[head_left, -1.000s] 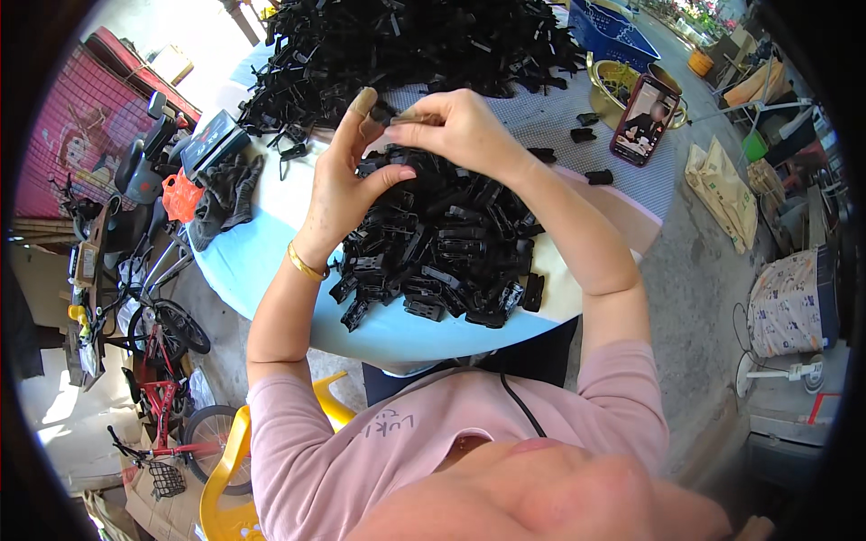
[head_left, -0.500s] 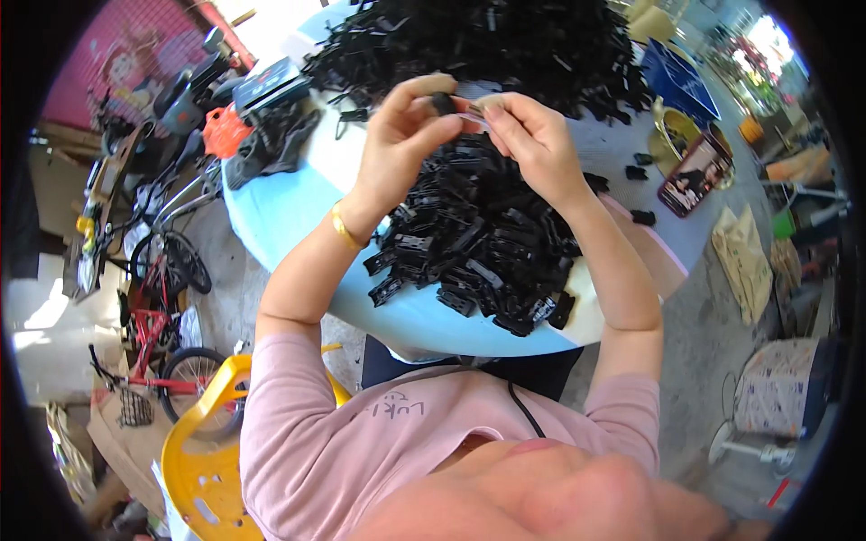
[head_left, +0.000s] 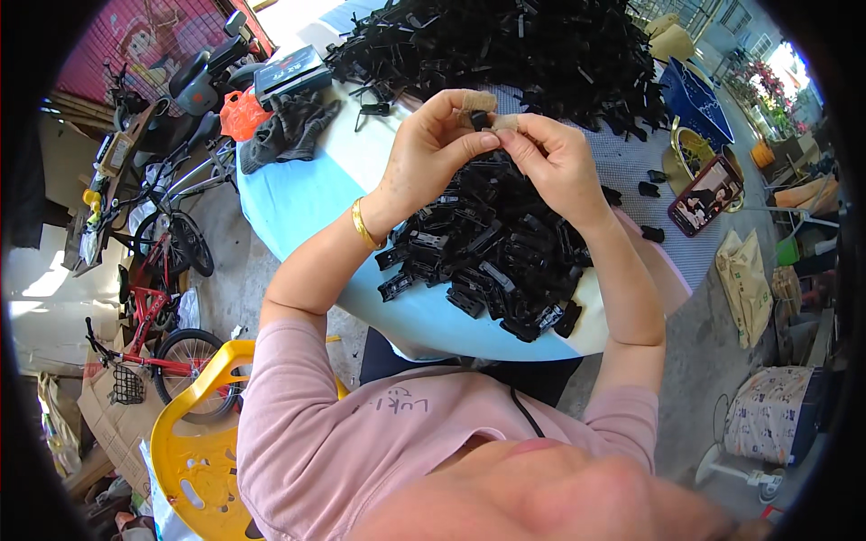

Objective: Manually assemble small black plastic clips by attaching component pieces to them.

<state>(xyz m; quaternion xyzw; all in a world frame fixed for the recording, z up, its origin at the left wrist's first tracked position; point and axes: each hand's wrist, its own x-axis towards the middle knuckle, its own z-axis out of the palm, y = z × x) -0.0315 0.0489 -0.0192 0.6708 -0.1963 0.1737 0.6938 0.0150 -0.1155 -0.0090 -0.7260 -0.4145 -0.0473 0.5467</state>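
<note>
My hands meet above the table, fingertips pressed together. A small black plastic part (head_left: pixel 479 118) is pinched in my left hand (head_left: pixel 431 153), between thumb and index finger; that index finger is wrapped in beige tape. My right hand (head_left: pixel 557 162) pinches at the same spot, its thumb and taped index finger closed. Whether it grips the black part or some smaller piece is hidden by the fingers. Below my hands lies a heap of black plastic clips (head_left: pixel 496 248). Beyond them rises a larger pile of thin black plastic pieces (head_left: pixel 505 54).
On the table's right are a phone (head_left: pixel 708 196), a gold-coloured container (head_left: pixel 683 153), a blue crate (head_left: pixel 690 99) and a few loose black parts. Dark gloves (head_left: pixel 290 131), an orange bag (head_left: pixel 242 114) and a dark box (head_left: pixel 289 74) sit left. A yellow chair (head_left: pixel 194 451) stands beside me.
My fingertips have come closer together around the black part, and the right hand's fingers have curled in more. The whole view has shifted slightly.
</note>
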